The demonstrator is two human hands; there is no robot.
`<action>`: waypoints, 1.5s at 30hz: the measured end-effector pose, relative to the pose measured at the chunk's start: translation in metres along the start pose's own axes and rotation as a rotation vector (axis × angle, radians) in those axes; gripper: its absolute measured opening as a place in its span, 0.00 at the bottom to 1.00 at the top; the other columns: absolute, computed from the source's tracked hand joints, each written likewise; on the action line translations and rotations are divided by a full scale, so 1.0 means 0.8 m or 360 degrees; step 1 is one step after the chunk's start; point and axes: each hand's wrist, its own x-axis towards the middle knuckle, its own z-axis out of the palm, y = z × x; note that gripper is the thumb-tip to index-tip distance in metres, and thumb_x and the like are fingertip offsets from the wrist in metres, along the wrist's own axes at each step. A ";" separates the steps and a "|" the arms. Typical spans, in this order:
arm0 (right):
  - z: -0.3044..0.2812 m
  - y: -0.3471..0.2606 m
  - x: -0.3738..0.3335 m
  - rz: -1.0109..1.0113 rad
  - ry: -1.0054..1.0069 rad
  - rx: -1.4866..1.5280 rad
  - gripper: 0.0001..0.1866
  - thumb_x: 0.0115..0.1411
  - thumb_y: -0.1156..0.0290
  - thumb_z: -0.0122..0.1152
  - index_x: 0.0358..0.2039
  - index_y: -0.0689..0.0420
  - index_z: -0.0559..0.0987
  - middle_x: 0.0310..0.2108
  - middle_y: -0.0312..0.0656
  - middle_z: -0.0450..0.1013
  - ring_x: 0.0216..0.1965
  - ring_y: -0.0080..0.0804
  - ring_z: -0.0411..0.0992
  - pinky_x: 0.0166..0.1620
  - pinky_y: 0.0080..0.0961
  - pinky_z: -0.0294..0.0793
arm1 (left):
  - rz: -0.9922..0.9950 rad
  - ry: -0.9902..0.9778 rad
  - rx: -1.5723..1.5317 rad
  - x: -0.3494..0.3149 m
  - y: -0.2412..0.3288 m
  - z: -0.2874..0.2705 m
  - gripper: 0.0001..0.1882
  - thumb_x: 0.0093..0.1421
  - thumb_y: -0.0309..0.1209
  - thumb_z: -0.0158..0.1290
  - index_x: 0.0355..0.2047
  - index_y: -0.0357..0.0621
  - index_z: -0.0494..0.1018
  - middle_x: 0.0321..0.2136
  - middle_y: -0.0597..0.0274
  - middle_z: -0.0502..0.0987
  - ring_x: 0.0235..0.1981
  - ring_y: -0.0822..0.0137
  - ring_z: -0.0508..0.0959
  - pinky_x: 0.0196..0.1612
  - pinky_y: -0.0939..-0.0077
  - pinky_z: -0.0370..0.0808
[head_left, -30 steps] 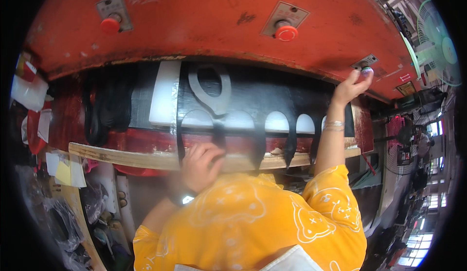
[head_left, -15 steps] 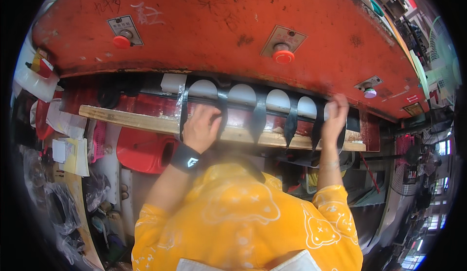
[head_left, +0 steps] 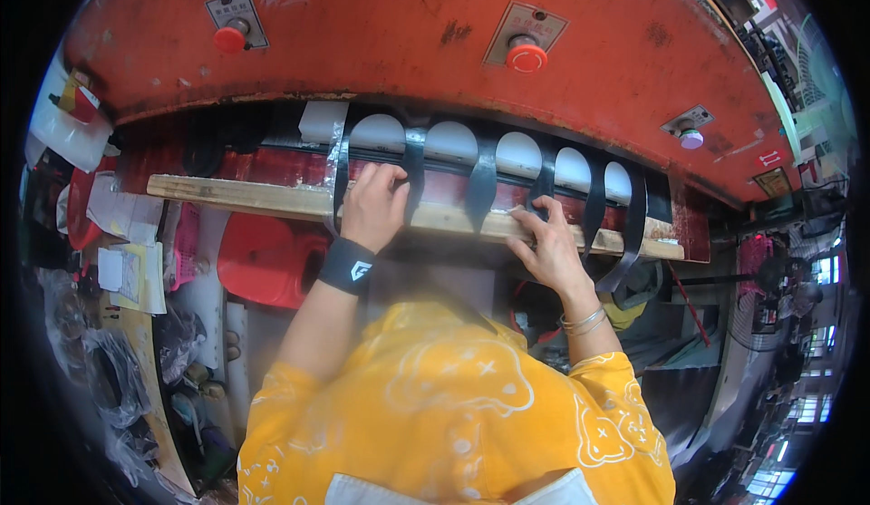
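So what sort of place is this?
Probably a factory or workshop. There's a big red-orange machine with red mushroom-shaped push buttons on its front, and black strips of sheet material drape over a wooden beam below it.

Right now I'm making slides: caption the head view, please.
Left hand and right hand near black strips below a red machine.

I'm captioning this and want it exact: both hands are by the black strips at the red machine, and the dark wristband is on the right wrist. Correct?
Not quite: the head view shows the dark wristband on the left wrist, not the right. The left hand and right hand are indeed by the black strips at the red machine.
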 end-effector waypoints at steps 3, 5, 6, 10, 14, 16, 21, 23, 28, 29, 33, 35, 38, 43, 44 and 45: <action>-0.011 -0.008 -0.010 0.0002 -0.0166 -0.0021 0.23 0.50 0.68 0.68 0.47 0.58 0.77 0.51 0.55 0.64 0.46 0.53 0.71 0.50 0.39 0.72 | -0.0075 -0.0058 0.0052 -0.019 0.001 -0.002 0.08 0.54 0.23 0.57 0.36 0.39 0.74 0.31 0.57 0.73 0.28 0.63 0.76 0.33 0.74 0.75; -0.033 -0.019 -0.008 -0.0043 -0.0420 -0.0004 0.24 0.50 0.66 0.68 0.48 0.57 0.77 0.50 0.53 0.66 0.41 0.48 0.74 0.47 0.36 0.74 | -0.0145 -0.0115 -0.0023 -0.037 0.009 -0.012 0.08 0.54 0.23 0.57 0.36 0.38 0.74 0.31 0.57 0.74 0.28 0.63 0.77 0.33 0.75 0.75; -0.051 -0.024 -0.003 -0.0076 -0.0607 0.0044 0.25 0.50 0.65 0.69 0.49 0.57 0.77 0.50 0.53 0.68 0.40 0.46 0.75 0.46 0.35 0.74 | -0.0192 -0.0194 -0.0039 -0.047 0.016 -0.021 0.08 0.54 0.24 0.57 0.36 0.38 0.74 0.31 0.57 0.74 0.28 0.63 0.77 0.33 0.74 0.75; -0.106 -0.051 0.039 0.0314 -0.0868 0.0209 0.28 0.52 0.63 0.67 0.53 0.58 0.74 0.43 0.51 0.77 0.44 0.47 0.76 0.50 0.33 0.74 | -0.0252 -0.0562 -0.0012 -0.079 0.051 -0.068 0.08 0.54 0.29 0.60 0.32 0.39 0.74 0.32 0.55 0.74 0.29 0.61 0.78 0.35 0.69 0.75; -0.007 -0.112 0.096 -0.0306 -0.0040 0.0143 0.40 0.48 0.57 0.70 0.60 0.54 0.66 0.60 0.58 0.60 0.60 0.56 0.61 0.59 0.44 0.63 | -0.0240 0.0060 -0.0214 -0.072 0.061 -0.081 0.15 0.53 0.33 0.61 0.37 0.39 0.73 0.37 0.51 0.73 0.40 0.50 0.75 0.43 0.63 0.73; 0.062 -0.155 0.107 -0.0399 0.0040 0.0028 0.45 0.43 0.54 0.72 0.61 0.50 0.64 0.63 0.60 0.54 0.62 0.63 0.53 0.61 0.53 0.56 | -0.0066 0.0353 -0.0295 -0.066 0.055 -0.076 0.33 0.57 0.47 0.57 0.54 0.34 0.64 0.52 0.41 0.65 0.55 0.44 0.67 0.56 0.58 0.65; 0.101 -0.193 0.087 -0.0375 0.0104 0.0102 0.37 0.39 0.59 0.69 0.54 0.50 0.74 0.61 0.59 0.59 0.60 0.64 0.56 0.60 0.51 0.58 | -0.0133 -0.0105 0.0143 -0.096 0.039 -0.083 0.58 0.51 0.66 0.53 0.65 0.30 0.48 0.64 0.37 0.53 0.65 0.40 0.54 0.67 0.48 0.47; 0.070 -0.174 0.072 -0.0387 0.0011 0.0348 0.37 0.38 0.61 0.69 0.53 0.51 0.75 0.61 0.59 0.60 0.61 0.61 0.57 0.62 0.47 0.58 | -0.0114 -0.0257 0.0312 -0.116 0.039 -0.095 0.60 0.48 0.67 0.54 0.65 0.30 0.48 0.64 0.38 0.54 0.66 0.40 0.54 0.67 0.46 0.46; 0.026 -0.133 0.028 -0.0215 0.0008 0.0641 0.36 0.37 0.64 0.68 0.53 0.50 0.77 0.62 0.54 0.61 0.64 0.57 0.56 0.63 0.44 0.59 | 0.0025 -0.0349 0.0711 -0.131 0.046 -0.106 0.43 0.48 0.53 0.62 0.59 0.42 0.63 0.59 0.41 0.61 0.65 0.41 0.55 0.67 0.45 0.47; 0.029 -0.131 0.023 -0.0191 0.0064 0.0452 0.35 0.37 0.64 0.68 0.52 0.50 0.77 0.62 0.53 0.61 0.64 0.58 0.56 0.63 0.45 0.59 | -0.0007 -0.0371 0.0696 -0.130 0.048 -0.106 0.43 0.48 0.53 0.62 0.59 0.42 0.63 0.59 0.41 0.61 0.65 0.41 0.55 0.67 0.45 0.47; 0.050 -0.137 0.015 -0.0182 0.0139 -0.0078 0.34 0.39 0.63 0.67 0.52 0.49 0.77 0.62 0.50 0.61 0.63 0.62 0.54 0.62 0.50 0.57 | -0.0008 -0.0372 0.0683 -0.125 0.051 -0.104 0.43 0.48 0.52 0.63 0.58 0.41 0.64 0.59 0.41 0.60 0.65 0.41 0.55 0.66 0.44 0.47; 0.055 -0.141 0.017 -0.0246 0.0188 -0.0093 0.32 0.40 0.63 0.68 0.51 0.50 0.77 0.61 0.50 0.61 0.62 0.61 0.53 0.61 0.52 0.56 | -0.0031 -0.0370 0.0673 -0.124 0.050 -0.104 0.43 0.47 0.52 0.63 0.58 0.41 0.64 0.59 0.40 0.61 0.65 0.40 0.55 0.66 0.44 0.47; 0.058 -0.145 0.026 -0.0245 0.0159 -0.0139 0.32 0.41 0.62 0.68 0.52 0.50 0.76 0.62 0.51 0.60 0.62 0.61 0.53 0.61 0.52 0.56 | -0.0048 -0.0347 0.0638 -0.116 0.044 -0.103 0.42 0.47 0.50 0.64 0.58 0.41 0.64 0.59 0.40 0.61 0.65 0.40 0.55 0.66 0.44 0.47; 0.043 -0.109 0.054 -0.0272 0.0270 0.0026 0.36 0.43 0.63 0.68 0.56 0.49 0.72 0.64 0.52 0.58 0.65 0.57 0.53 0.64 0.48 0.53 | 0.0051 -0.0282 0.0480 -0.092 0.041 -0.104 0.33 0.50 0.40 0.63 0.54 0.41 0.68 0.58 0.42 0.63 0.63 0.41 0.58 0.64 0.46 0.54; 0.028 -0.085 0.063 -0.0241 0.0440 0.0230 0.35 0.46 0.65 0.66 0.58 0.52 0.71 0.64 0.52 0.56 0.66 0.51 0.53 0.66 0.44 0.50 | 0.0080 -0.0287 0.0190 -0.089 0.045 -0.100 0.28 0.50 0.36 0.63 0.50 0.41 0.71 0.54 0.45 0.67 0.59 0.44 0.64 0.62 0.50 0.59; 0.013 -0.060 0.071 -0.0218 0.0719 0.0298 0.33 0.47 0.66 0.68 0.55 0.57 0.72 0.63 0.53 0.56 0.66 0.51 0.51 0.65 0.43 0.52 | 0.0053 -0.0246 -0.0109 -0.089 0.051 -0.096 0.22 0.49 0.32 0.63 0.46 0.40 0.74 0.49 0.48 0.72 0.55 0.47 0.69 0.59 0.54 0.64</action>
